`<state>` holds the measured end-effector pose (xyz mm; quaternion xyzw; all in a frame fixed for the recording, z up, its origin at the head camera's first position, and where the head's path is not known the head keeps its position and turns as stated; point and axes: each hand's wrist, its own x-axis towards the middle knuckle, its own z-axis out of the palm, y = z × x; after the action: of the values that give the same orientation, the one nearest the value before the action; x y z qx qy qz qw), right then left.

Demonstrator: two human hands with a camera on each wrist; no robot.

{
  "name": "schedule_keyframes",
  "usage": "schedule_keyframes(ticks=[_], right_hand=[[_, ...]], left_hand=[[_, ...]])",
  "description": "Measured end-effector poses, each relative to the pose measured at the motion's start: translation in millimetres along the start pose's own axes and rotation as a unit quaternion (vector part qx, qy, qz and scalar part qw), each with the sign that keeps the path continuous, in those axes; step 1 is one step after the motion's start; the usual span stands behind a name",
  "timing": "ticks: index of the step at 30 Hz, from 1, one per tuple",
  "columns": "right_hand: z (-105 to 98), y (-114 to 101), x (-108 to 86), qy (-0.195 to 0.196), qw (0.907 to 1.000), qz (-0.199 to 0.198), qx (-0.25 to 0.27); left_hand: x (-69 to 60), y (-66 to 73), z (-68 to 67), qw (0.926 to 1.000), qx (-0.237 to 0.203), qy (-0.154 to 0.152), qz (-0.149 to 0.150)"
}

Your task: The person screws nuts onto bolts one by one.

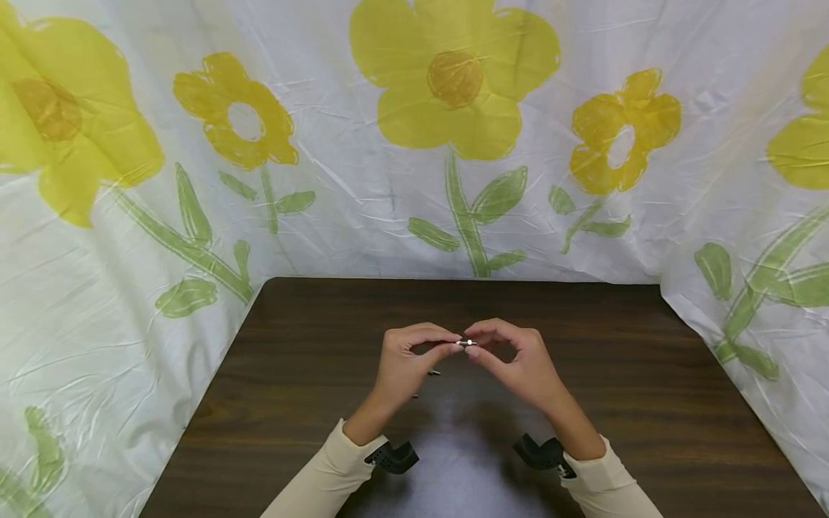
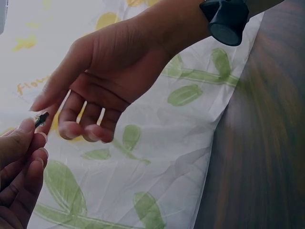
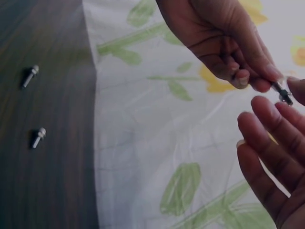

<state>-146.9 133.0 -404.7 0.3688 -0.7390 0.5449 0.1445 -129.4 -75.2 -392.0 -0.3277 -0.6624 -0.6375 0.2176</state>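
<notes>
Both hands meet above the dark table, around a small metal bolt with a nut on its shank. My left hand pinches one end of this bolt between thumb and fingertips. Close around the other end, the thumb and index finger of my right hand are parted, with a slight gap to the nut. In the right wrist view the right hand's fingers are loosely bent and spread below the bolt. Whether a right fingertip touches the nut is hard to tell.
Two more small bolts, one and another, lie on the dark wooden table, below the left hand in the head view. A white cloth with yellow flowers hangs behind the table and along its sides.
</notes>
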Motion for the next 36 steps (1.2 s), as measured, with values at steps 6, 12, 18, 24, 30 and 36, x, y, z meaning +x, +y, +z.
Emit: schedule_keyframes(ticks=[6, 12, 18, 24, 30, 36], right_hand=[[0.4, 0.4, 1.2, 0.004, 0.9996, -0.028, 0.007], [1.1, 1.7, 0.3, 0.008, 0.9995, -0.030, 0.001], [1.4, 4.0, 0.3, -0.003, 0.9995, -0.028, 0.011], [2.8, 2.2, -0.1, -0.005, 0.9999, -0.013, -0.005], [6.7, 0.7, -0.1, 0.000, 0.9999, -0.005, -0.013], [9.3, 0.3, -0.1, 0.009, 0.9996, -0.003, -0.025]], left_hand=[[0.1, -0.6, -0.7, 1.0000, 0.006, 0.000, 0.000], [-0.4, -1.8, -0.3, 1.0000, -0.001, 0.000, 0.002], [-0.3, -2.3, 0.1, 1.0000, -0.007, -0.002, 0.002], [0.0, -2.2, 0.6, 0.9998, -0.014, -0.008, 0.005], [-0.2, -2.0, 1.2, 0.9999, -0.013, -0.009, 0.005], [-0.9, -2.3, 1.8, 0.9999, -0.013, -0.010, 0.005]])
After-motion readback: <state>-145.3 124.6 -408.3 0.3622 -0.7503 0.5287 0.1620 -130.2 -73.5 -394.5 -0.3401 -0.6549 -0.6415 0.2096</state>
